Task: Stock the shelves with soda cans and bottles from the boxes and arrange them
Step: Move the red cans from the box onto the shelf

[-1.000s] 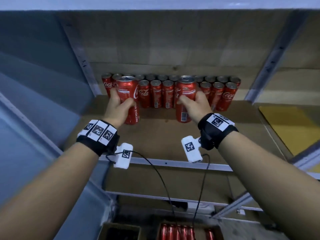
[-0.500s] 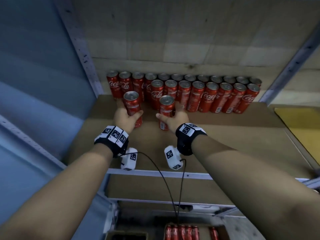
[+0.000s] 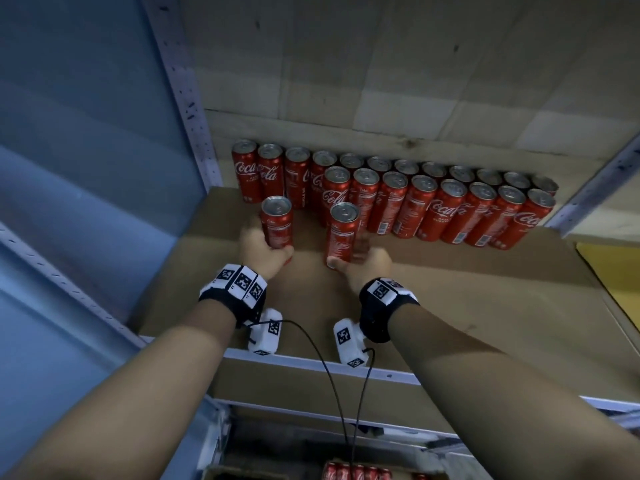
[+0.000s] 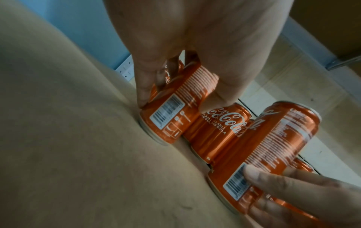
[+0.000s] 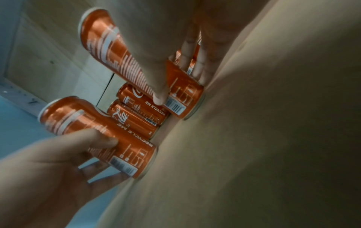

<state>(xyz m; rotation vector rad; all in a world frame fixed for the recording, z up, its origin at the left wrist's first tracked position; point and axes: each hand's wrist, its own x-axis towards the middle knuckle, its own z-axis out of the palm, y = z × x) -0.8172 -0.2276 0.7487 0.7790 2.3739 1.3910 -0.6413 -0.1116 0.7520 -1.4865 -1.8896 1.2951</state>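
Two rows of red cola cans (image 3: 391, 195) stand at the back of the brown shelf board (image 3: 450, 306). My left hand (image 3: 263, 251) grips a red can (image 3: 277, 221) upright on the board, in front of the back row's left end; the left wrist view shows thumb and fingers round that can (image 4: 175, 111). My right hand (image 3: 363, 263) grips a second can (image 3: 341, 235), standing just in front of the second row's left end; the right wrist view shows this can (image 5: 181, 91) with its base on the board.
A grey metal upright (image 3: 180, 91) and blue wall bound the shelf at left; another upright (image 3: 595, 188) stands at right, with a yellow sheet (image 3: 613, 271) beyond it. Below, an open box of red cans (image 3: 356, 472) sits on the floor. Bare board lies in front of the rows.
Both hands have carried their cans back and down onto the shelf board, close to the rows. The head view has tilted so that more of the rows shows.
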